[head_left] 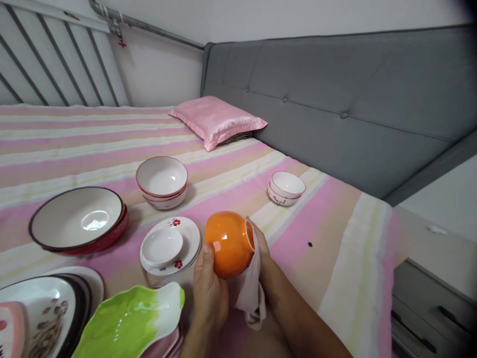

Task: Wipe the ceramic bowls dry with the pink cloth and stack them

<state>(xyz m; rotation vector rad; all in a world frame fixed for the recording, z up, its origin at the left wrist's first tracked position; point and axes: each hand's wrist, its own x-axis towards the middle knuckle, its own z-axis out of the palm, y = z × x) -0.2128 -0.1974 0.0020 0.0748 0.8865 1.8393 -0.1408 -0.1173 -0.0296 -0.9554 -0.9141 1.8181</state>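
Observation:
My left hand [208, 291] cups an orange bowl [228, 241] from below and behind, holding it on its side with the mouth turned right. My right hand [261, 253] holds a pale pink cloth [250, 293] against the bowl's rim, with the fingers going into the mouth; the cloth hangs down below the hand. Both hands are above the near part of a striped pink bedsheet [328, 248].
On the bed lie a white plate with a small dish on it [169, 246], stacked red-rimmed bowls [162, 181], two small stacked bowls [286, 187], a wide dark-rimmed bowl [78, 219], a green leaf-shaped dish [130, 320], stacked plates [44, 313] and a pink pillow [218, 119]. A grey headboard [335, 109] and nightstand [436, 278] stand right.

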